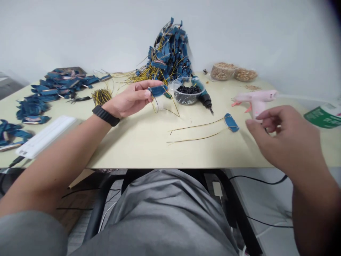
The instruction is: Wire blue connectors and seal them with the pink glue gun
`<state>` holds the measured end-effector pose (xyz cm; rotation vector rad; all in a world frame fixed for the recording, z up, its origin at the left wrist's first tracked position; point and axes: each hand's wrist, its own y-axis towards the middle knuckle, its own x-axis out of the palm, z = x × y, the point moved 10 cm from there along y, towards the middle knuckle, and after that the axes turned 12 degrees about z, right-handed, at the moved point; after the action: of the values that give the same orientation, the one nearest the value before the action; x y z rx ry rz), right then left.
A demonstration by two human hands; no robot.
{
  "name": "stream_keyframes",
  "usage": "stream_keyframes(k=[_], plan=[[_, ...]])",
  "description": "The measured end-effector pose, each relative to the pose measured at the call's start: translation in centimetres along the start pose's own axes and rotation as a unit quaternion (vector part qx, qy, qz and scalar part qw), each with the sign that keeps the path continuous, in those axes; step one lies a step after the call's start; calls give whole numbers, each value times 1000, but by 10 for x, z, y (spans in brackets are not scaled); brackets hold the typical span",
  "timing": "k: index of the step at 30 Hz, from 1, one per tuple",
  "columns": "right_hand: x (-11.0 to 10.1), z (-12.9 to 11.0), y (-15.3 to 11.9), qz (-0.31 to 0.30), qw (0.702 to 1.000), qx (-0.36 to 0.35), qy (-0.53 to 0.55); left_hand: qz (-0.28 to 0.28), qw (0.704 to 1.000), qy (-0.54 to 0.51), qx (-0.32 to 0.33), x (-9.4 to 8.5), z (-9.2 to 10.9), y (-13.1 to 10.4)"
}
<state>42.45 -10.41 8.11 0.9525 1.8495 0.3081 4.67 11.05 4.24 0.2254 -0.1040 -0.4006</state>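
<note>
A pale counter [133,153] stands against a white wall, seen from the wearer's seat. At its centre is an open, round, clear plastic tub [186,101] partly filled with small black pieces [188,89]. A dark teal power tool [206,99] lies just beside it, its tip pointing toward the wearer. Farther back and to the right, two see-through containers [223,72] sit side by side, full of small tan bits; a few similar bits lie loose near them.

The left hand [130,99], a black band on its wrist, pinches a blue piece [159,91] with thin dark and yellow wires between thumb and fingers, raised just left of the tub. The right hand [289,137], well apart from that piece, has its fingers curled in front of the handle of a pink glue gun [259,96]; whether it grips the handle I cannot tell. Between the hands, nearer the right, a second blue piece [231,122] lies flat, its two long wires stretching left. A tall heap of blue pieces [170,53] rises behind the tub.
</note>
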Motion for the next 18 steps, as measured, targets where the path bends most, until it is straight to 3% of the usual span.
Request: stream_keyframes(k=[4, 9, 13, 15, 18], plan=[[15, -46, 1, -31, 992, -78, 90, 31, 999, -2, 40, -23, 29, 4], [31, -75, 11, -90, 984, -118, 94, 34, 994, -32, 100, -37, 67, 0], [25, -57, 40, -75, 991, -96, -48, 90, 986, -100, 95, -43, 85, -7], [31, -40, 52, -113, 983, -88, -116, 101, 984, -122, 81, -38, 94, -12], [54, -26, 54, -201, 954, -140, -173, 88, 981, -155, 74, -33, 112, -19]])
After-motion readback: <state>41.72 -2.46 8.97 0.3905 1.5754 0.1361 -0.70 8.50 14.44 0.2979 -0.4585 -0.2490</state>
